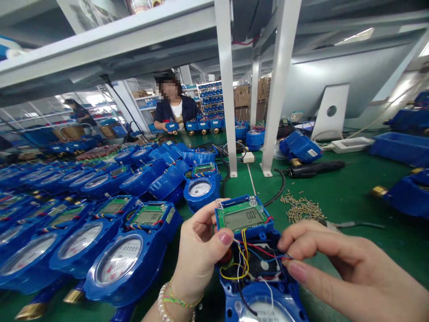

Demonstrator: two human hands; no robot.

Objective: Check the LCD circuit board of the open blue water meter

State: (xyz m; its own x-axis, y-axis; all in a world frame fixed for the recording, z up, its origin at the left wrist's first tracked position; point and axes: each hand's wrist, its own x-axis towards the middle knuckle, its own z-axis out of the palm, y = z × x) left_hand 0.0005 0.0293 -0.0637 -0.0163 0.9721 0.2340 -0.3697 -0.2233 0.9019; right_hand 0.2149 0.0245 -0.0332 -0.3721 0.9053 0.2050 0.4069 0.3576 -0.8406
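Rows of blue water meters (117, 259) were laid out on the left of the green table (351, 201), their dials and small displays facing up. Near the middle, the left hand (197, 255) was closed on the left edge of a green display board (241, 218), gripped between thumb and fingers and held tilted up over the open blue meter housing (258, 290). Coloured wires (246, 259) were seen running from the board down into the housing. On the right, the right hand (338, 268) was pinched on those wires just beside the board's lower right corner. The step in hand was judged to be the tucking of the wiring before the board is seated; care against trapped or strained wires would be called for next. A heap of brass screws (301, 208) and a dark screwdriver (317, 168) lay further right, and a person (174, 109) was seated at the far end
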